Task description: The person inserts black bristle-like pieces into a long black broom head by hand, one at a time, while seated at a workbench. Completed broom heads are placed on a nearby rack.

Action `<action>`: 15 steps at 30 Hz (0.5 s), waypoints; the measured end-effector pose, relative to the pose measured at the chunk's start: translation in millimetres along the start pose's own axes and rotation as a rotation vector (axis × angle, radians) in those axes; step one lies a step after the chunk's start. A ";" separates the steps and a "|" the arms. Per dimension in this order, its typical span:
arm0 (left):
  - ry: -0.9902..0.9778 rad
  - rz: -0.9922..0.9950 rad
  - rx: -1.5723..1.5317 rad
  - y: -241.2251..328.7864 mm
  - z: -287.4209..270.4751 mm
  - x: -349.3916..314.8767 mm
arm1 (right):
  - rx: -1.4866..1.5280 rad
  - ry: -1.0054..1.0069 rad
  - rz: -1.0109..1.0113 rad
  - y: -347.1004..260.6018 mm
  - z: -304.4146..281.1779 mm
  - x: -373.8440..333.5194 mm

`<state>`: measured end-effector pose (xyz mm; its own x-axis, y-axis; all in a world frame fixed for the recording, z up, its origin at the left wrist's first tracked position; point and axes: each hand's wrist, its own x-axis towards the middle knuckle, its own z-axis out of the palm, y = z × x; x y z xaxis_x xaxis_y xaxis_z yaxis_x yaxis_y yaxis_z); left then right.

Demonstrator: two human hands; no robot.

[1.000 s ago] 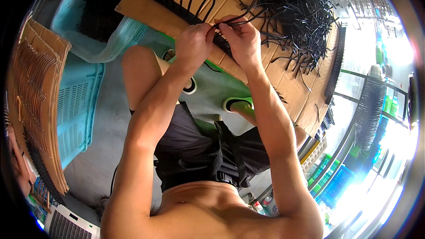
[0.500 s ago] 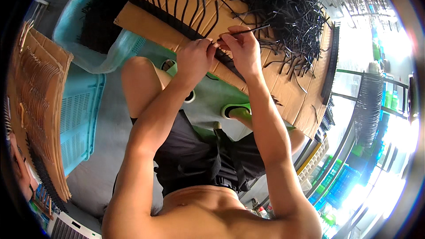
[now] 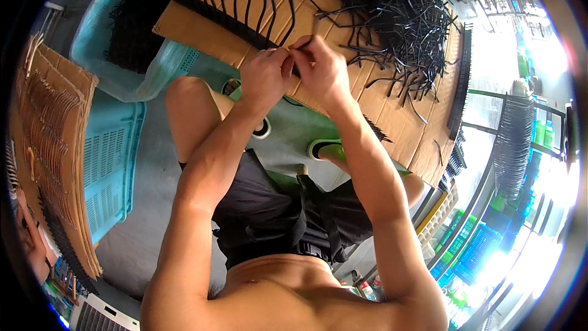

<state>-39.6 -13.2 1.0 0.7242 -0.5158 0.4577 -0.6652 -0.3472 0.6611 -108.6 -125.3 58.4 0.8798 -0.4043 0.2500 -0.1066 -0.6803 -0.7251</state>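
A person's right hand appears to pinch a black rod; the left hand's curled fingers meet a black strip, grip hidden. Bracing the strip should steady insertion. Beyond, loose rods heap on the cardboard-covered bench.

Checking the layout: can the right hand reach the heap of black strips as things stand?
Likely yes: the heap of black strips lies near the right hand, with no barrier showing across the cardboard, though that hand looks busy beside the left hand.
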 end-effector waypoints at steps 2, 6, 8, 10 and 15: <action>0.029 -0.021 0.019 -1.1 1.3 0.7 | -0.082 -0.116 0.036 -4.0 -5.8 7.5; 0.035 -0.115 0.052 -5.9 -6.0 -1.0 | 0.407 -0.462 0.225 36.7 -33.4 54.1; 0.070 -0.228 0.057 -6.0 -3.9 8.5 | 0.032 -0.274 0.194 62.0 -40.3 83.3; 0.014 -0.307 0.094 -7.5 -11.6 15.1 | -0.341 -0.196 -0.003 72.1 -33.0 102.5; -0.022 -0.282 -0.085 -1.4 -16.8 11.2 | -0.760 -0.370 -0.545 89.0 -14.4 135.6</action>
<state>-27.4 -5.3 15.2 0.8736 -0.4255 0.2360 -0.4196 -0.4131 0.8083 -5.5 -249.5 37.0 0.9715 0.2060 0.1174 0.1998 -0.9778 0.0628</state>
